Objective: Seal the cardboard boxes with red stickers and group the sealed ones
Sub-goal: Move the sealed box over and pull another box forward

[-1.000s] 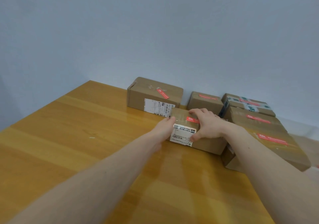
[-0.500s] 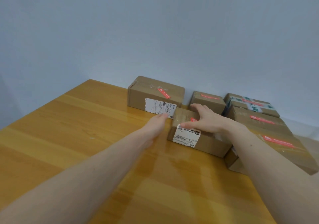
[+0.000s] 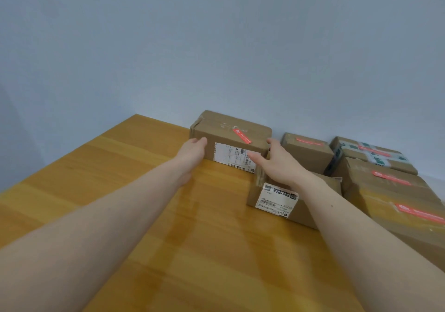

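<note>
Both hands, left hand [image 3: 192, 151] and right hand [image 3: 277, 165], reach spread-fingered beside the far box [image 3: 231, 140], the right arm hiding a nearer box's [image 3: 277, 198] top.

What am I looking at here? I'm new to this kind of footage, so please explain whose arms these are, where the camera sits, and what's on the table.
No machine here: a person wears a camera on the head, looking forward and down, so the two bare arms are their own. The wooden table carries several cardboard boxes, most showing a red sticker on top. The left hand and right hand reach, fingers open, toward either end of the far box, which shows a red sticker and a white shipping label. Neither hand holds anything. Under the right wrist sits a nearer box with its own label; more stickered boxes crowd the right.
</note>
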